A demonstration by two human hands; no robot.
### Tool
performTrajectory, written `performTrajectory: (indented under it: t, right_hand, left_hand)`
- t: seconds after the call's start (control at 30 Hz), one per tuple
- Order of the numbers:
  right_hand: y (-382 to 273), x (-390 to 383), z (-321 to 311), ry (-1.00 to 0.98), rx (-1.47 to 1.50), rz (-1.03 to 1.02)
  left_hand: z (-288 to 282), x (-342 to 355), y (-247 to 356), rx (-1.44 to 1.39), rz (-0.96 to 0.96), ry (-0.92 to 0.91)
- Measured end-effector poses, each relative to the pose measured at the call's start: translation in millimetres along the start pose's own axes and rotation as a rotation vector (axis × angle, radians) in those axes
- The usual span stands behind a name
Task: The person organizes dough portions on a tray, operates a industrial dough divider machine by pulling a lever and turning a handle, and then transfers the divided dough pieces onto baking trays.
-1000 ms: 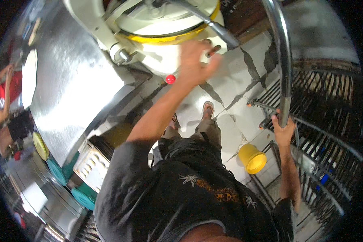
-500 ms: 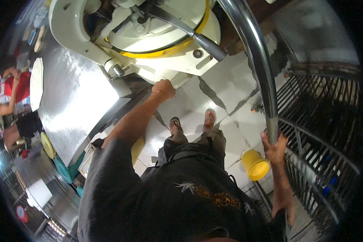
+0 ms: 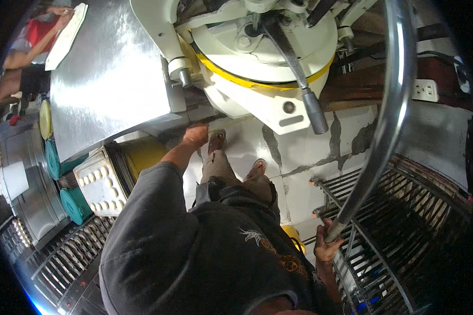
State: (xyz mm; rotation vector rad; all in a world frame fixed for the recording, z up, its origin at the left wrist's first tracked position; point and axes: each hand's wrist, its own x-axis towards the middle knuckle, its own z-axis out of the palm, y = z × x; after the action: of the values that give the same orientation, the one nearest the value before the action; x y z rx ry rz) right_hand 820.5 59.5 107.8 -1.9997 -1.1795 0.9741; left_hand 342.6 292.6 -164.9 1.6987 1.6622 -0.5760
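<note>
A cream-coloured machine (image 3: 236, 100) with a round plate, a yellow ring and a short black-gripped handle (image 3: 314, 111) stands at the top. From its right side a long, thick steel lever (image 3: 386, 142) curves down towards me. My right hand (image 3: 327, 247) is closed round the lever's lower end, low on the right. My left hand (image 3: 196, 135) is a loose fist, slightly blurred, held over the floor near the steel table's corner and below the machine, apart from both. Nothing shows in it.
A steel table (image 3: 110, 63) stands left. Below it are a tray with several pale dough pieces (image 3: 101, 186) and teal-lidded tubs (image 3: 74, 206). Dark metal racks (image 3: 383, 210) stand close on the right, beside a partly hidden yellow bucket (image 3: 294, 237). Another person (image 3: 31, 50) works at far left.
My view has turned, so the machine sits further right. My left fist has drawn away from the machine's base. My right hand still grips the lever's end, now lower in view.
</note>
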Motion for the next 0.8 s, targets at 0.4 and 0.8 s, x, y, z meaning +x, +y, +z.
performTrajectory:
  t: [0.4, 0.8]
  right_hand:
    - [-1.1, -1.2, -8.5, 0.016, -0.134, -0.031]
    - [7.1, -0.5, -15.1, -0.032, -0.150, -0.071]
  left_hand:
    - [67.5, 14.7, -43.5, 0.093, 0.127, 0.385]
    - [50.9, 5.7, -36.8, 0.090, 0.056, 0.249]
